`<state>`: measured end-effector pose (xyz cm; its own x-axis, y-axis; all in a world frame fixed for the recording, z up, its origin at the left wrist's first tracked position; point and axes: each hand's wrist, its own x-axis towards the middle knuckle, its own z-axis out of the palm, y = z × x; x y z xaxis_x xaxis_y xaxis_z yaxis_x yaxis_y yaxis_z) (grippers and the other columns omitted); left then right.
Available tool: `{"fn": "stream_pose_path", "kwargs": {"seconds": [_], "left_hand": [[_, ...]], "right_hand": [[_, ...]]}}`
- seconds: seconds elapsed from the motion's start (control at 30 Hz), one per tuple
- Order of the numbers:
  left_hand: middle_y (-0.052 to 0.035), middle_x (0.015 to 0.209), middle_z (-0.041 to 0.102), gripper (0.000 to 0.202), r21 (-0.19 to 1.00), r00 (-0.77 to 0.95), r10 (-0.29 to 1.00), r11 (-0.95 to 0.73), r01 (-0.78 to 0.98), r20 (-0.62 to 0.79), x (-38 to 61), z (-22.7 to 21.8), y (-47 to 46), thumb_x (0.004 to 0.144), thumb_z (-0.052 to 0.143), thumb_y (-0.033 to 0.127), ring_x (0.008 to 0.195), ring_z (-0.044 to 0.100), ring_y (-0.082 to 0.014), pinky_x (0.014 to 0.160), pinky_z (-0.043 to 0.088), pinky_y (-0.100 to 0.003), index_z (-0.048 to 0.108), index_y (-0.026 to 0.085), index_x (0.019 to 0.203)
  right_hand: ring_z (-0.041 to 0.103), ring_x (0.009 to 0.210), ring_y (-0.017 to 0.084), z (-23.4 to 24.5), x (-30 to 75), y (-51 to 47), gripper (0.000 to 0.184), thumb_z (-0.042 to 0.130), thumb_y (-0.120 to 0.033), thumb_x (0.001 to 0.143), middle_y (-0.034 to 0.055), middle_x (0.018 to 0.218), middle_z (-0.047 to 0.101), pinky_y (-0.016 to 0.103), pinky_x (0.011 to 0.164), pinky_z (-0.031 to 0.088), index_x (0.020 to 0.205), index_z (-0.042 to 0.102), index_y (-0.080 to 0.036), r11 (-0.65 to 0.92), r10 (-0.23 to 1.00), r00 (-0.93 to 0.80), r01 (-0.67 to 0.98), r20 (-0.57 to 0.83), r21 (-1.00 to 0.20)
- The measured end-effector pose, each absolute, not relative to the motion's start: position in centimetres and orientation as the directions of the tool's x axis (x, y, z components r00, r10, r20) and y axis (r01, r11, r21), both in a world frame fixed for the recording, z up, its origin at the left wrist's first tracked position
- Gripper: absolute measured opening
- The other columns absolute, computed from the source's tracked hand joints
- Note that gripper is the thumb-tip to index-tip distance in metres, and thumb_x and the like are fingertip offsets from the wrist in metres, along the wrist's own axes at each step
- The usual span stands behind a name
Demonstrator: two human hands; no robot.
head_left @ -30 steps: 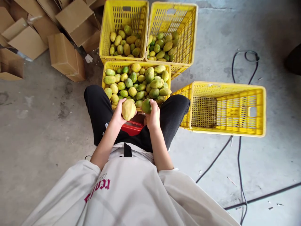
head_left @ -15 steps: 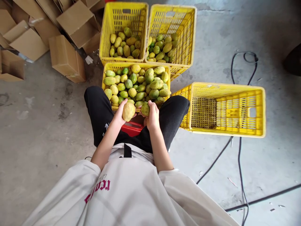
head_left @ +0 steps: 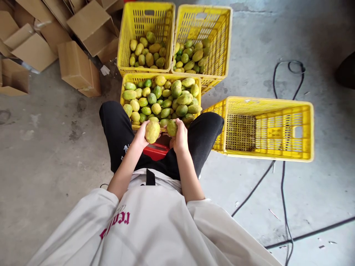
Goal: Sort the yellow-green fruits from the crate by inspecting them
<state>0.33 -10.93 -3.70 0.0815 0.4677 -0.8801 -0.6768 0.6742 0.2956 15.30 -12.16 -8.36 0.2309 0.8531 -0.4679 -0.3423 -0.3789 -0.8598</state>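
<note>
I sit with a full yellow crate (head_left: 127,78) of green and yellow fruit between my knees. My left hand (head_left: 141,137) is closed around a large yellow fruit (head_left: 152,132). My right hand (head_left: 181,137) grips a smaller green fruit (head_left: 172,128). Both fruits are held side by side just above the crate's near edge, over a red stool (head_left: 154,151).
Two more yellow crates (head_left: 123,44) (head_left: 226,40) partly filled with fruit stand behind the full one. An empty yellow crate (head_left: 305,129) lies on its side at my right. Cardboard boxes (head_left: 77,66) pile up at the far left. Black cables (head_left: 281,177) run across the concrete floor on the right.
Both hands turned their fruits slightly in place; the yellow fruit now shows a narrower face. The camera dipped a little. Nothing was let go.
</note>
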Motion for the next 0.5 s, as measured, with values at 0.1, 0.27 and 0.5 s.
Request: {"fn": "stream_pose_path", "kwargs": {"seconds": [0.1,0.27,0.5], "left_hand": [[-0.0099,0.087,0.086,0.042,0.27,0.096,0.446,0.685,-0.677,-0.89,0.4,-3.9,-10.9,0.127,0.054,0.046,0.088,0.091,-0.0281,0.077,0.072,-0.033,0.085,0.019,0.119],[-0.0057,0.082,0.084,0.029,0.368,0.047,0.503,0.69,-0.624,-0.863,0.7,-3.5,-11.0,0.123,0.069,0.042,0.079,0.09,-0.0236,0.074,0.069,-0.028,0.081,0.02,0.109],[-0.0013,0.083,0.082,0.003,0.453,-0.013,0.576,0.63,-0.631,-0.818,0.8,-3.1,-11.4,0.113,0.078,0.021,0.077,0.085,-0.0199,0.083,0.073,-0.029,0.078,0.02,0.115]], "right_hand": [[0.08,0.089,0.03,-8.5,15.3,-12.1,0.072,0.078,-0.101,0.088,0.0028,0.077,0.073,0.038,0.068,0.067,0.087,0.063,-0.03,-0.398,0.849,0.226,-0.319,-0.477,-0.86],[0.073,0.078,0.025,-7.6,15.2,-12.2,0.074,0.08,-0.101,0.084,0.0016,0.081,0.072,0.033,0.057,0.057,0.093,0.07,-0.029,-0.371,0.869,0.209,-0.325,-0.448,-0.87],[0.067,0.069,0.015,-7.8,15.6,-12.4,0.067,0.104,-0.075,0.072,-0.0058,0.086,0.071,0.025,0.054,0.054,0.105,0.069,-0.029,-0.323,0.892,0.212,-0.32,-0.4,-0.891]]}}
